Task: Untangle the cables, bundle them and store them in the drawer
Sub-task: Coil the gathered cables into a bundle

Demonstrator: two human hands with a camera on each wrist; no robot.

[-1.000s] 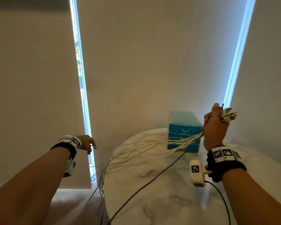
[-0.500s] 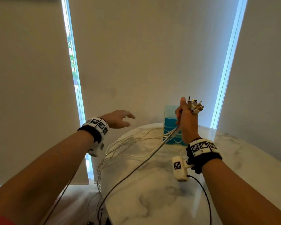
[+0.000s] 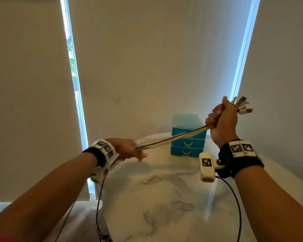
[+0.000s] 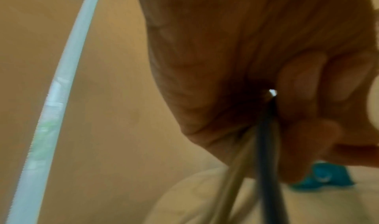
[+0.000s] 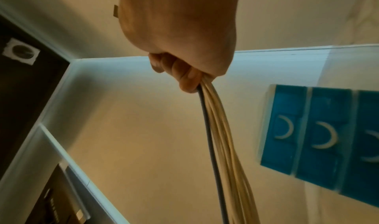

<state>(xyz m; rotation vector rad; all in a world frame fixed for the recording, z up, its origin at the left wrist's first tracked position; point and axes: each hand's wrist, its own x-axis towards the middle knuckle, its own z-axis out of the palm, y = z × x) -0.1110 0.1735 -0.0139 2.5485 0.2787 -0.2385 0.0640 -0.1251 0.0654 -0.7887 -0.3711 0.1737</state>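
Cables stretch between hands before blue drawer unit.

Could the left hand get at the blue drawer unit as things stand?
Probably not yet: the left hand is wrapped around the cables, stretched taut to the right hand. The drawer unit stands unobstructed behind them.
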